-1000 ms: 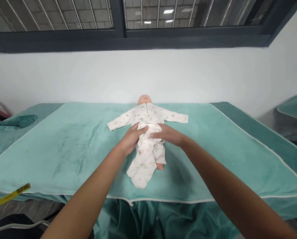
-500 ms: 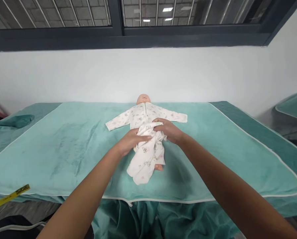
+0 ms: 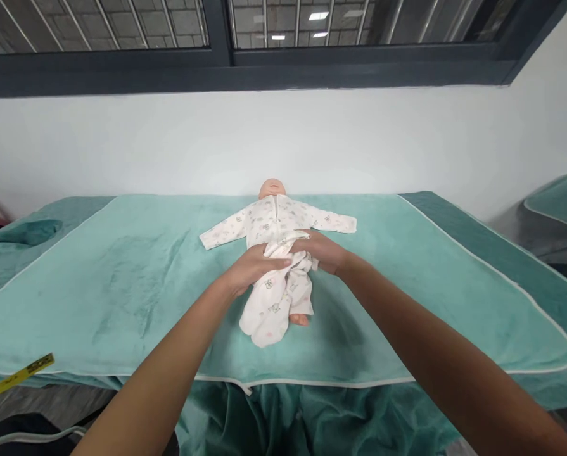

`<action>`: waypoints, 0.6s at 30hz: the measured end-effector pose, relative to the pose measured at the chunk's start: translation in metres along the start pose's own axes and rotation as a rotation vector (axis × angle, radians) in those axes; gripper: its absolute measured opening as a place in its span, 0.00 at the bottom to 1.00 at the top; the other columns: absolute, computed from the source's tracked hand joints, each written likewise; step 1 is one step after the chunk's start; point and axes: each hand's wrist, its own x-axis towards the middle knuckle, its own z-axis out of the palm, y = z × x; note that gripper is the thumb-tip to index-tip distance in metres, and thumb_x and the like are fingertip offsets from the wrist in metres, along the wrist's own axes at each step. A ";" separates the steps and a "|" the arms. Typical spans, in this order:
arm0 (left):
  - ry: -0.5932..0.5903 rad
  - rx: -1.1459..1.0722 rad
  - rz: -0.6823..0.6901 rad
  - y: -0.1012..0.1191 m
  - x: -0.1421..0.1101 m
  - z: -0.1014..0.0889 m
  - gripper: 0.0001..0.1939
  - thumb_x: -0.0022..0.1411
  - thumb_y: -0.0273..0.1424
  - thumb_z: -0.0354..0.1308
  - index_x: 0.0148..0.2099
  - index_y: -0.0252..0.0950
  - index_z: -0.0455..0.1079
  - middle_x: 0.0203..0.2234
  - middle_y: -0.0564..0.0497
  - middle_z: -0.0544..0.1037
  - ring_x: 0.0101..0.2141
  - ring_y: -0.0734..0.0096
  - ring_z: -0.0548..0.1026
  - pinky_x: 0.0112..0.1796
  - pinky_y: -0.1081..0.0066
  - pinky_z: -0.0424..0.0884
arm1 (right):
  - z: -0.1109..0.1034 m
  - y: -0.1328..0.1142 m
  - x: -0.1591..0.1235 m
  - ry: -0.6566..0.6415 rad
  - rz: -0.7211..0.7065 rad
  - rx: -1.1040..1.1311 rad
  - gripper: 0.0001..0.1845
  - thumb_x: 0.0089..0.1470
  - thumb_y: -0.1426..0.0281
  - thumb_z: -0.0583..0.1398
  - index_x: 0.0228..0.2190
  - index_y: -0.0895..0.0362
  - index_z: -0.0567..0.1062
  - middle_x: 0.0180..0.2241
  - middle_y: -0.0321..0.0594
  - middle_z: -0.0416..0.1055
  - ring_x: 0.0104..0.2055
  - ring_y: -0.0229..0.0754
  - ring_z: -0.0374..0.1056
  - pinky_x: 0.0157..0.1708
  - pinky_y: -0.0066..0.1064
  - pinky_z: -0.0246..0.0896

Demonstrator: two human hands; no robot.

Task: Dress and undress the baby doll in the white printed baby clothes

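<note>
A baby doll (image 3: 272, 187) lies on its back, its head toward the wall, dressed in a white patterned top (image 3: 264, 221) with both sleeves spread wide. Over its lower body are bunched white baby pants (image 3: 268, 307) with a small print. My left hand (image 3: 254, 266) grips the pants' cloth from the left, thumb lying across the folds. On the other side my right hand (image 3: 321, 250) is closed on the waist edge, its fingers partly tucked inside the cloth. One bare doll foot (image 3: 299, 319) sticks out below a leg opening; the other leg is hidden.
A light green blanket (image 3: 121, 304) with white piping covers the table over a darker green cloth (image 3: 483, 253). Behind stands a white wall (image 3: 283, 139) under a dark window frame (image 3: 283, 76). A yellow strip (image 3: 17, 378) shows at lower left, and a folded green cloth (image 3: 561, 202) at far right.
My right hand's fingers have slipped deeper into the waist of the pants. The hanging pant leg has shifted slightly left and up; my left hand stays nearly in place.
</note>
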 end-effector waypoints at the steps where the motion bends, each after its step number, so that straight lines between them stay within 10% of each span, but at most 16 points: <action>1: -0.029 0.030 -0.020 0.002 -0.001 -0.001 0.27 0.46 0.37 0.71 0.49 0.33 0.75 0.42 0.42 0.80 0.41 0.56 0.77 0.41 0.64 0.71 | 0.001 0.002 0.002 0.045 0.002 0.064 0.13 0.38 0.73 0.64 0.32 0.59 0.77 0.28 0.37 0.76 0.30 0.41 0.70 0.28 0.28 0.63; 6: 0.021 -0.101 -0.053 0.002 0.004 -0.001 0.28 0.50 0.40 0.69 0.51 0.31 0.73 0.41 0.39 0.80 0.40 0.56 0.78 0.41 0.62 0.72 | 0.006 0.008 0.008 0.120 0.003 0.229 0.11 0.38 0.72 0.64 0.30 0.60 0.77 0.26 0.38 0.75 0.27 0.40 0.69 0.28 0.29 0.64; 18: 0.219 -0.289 0.031 -0.008 0.015 0.010 0.27 0.54 0.40 0.66 0.53 0.31 0.70 0.39 0.40 0.81 0.38 0.59 0.79 0.40 0.64 0.74 | 0.003 0.003 -0.009 -0.225 0.050 -0.088 0.27 0.41 0.66 0.71 0.45 0.57 0.78 0.43 0.43 0.78 0.47 0.48 0.72 0.48 0.37 0.67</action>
